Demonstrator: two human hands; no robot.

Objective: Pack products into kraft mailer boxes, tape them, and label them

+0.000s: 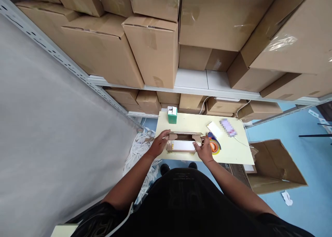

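small cardboard carton (183, 139) sits at the near middle of the pale yellow table (233, 152), directly in front of the person. left hand (158, 144) grips its left end and right hand (204, 150) its right end, so the hands are apart, one on each side. the lid flap is open at the back, and a white item (182, 146) lies inside. judgement: loading appears done; closing and sealing are not yet done. orange tape roll (215, 147) lies just beside the right hand, untouched. green box (172, 115) stands at the table's far edge.
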